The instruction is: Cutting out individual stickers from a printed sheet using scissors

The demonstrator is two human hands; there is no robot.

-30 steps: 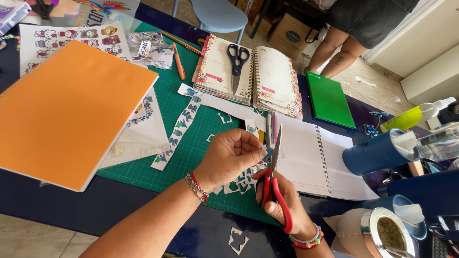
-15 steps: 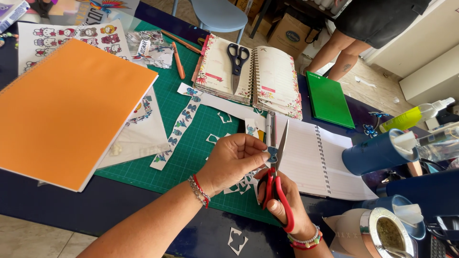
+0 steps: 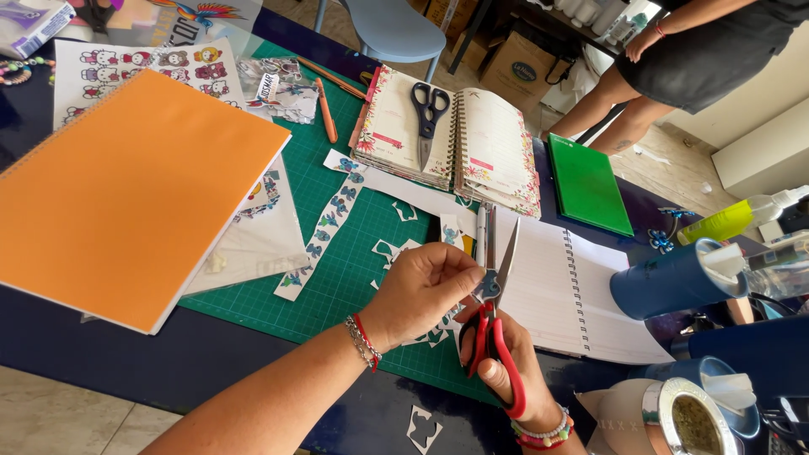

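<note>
Head view: both hands are seen low centre, over the dark green gridded cutting mat (image 3: 354, 253).
Risk, fingers: the left hand (image 3: 421, 291) is pinched right beside the parted blades; a cut fingertip is judged possible if the blades are shut without the pinch being shifted.
Risk, cutout: the small printed paper cutout (image 3: 487, 286) could be nicked or torn, being mostly hidden by the fingers.
Risk, clutter: loose paper scraps (image 3: 396, 248) and the strip of blue cartoon stickers (image 3: 324, 227) lie near and could be swept aside.
Right grip: the right hand (image 3: 510, 362) is closed through the loops of the red-handled steel scissors (image 3: 491, 324), blades partly open, pointing away.
Left grip: thumb and fingers are closed on the cutout, held at the blades above the mat's near edge.
</note>
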